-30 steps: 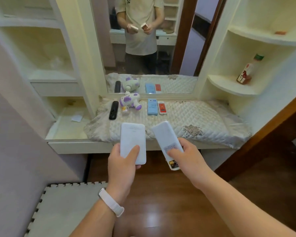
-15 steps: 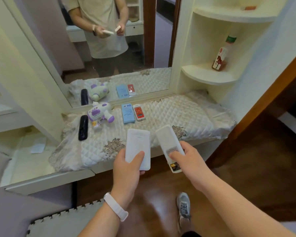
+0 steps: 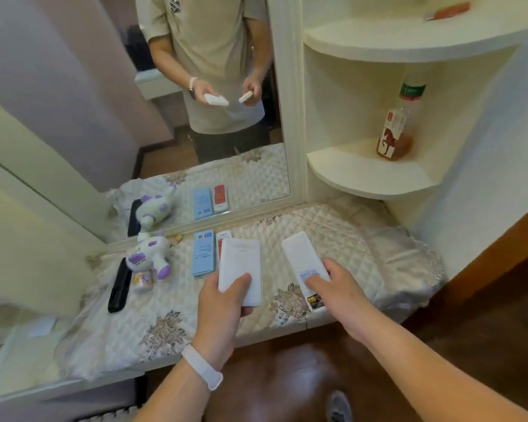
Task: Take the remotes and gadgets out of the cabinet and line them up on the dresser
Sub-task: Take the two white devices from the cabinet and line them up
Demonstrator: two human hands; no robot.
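Quilted cream worktop (image 3: pixel 348 239) below a mirror (image 3: pixel 104 117), your left hand (image 3: pixel 223 306) gripping a flat white rectangular gadget (image 3: pixel 240 263), your right hand (image 3: pixel 339 290) gripping a slim white plastic remote (image 3: pixel 302 257).

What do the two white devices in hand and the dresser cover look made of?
White slab in the left hand: likely hard plastic, smooth matte, rounded corners. White remote in the right hand: likely plastic too, matte; open back shows batteries. Dresser cover: quilted fabric, slight sheen, stitched diamonds, floral patches.
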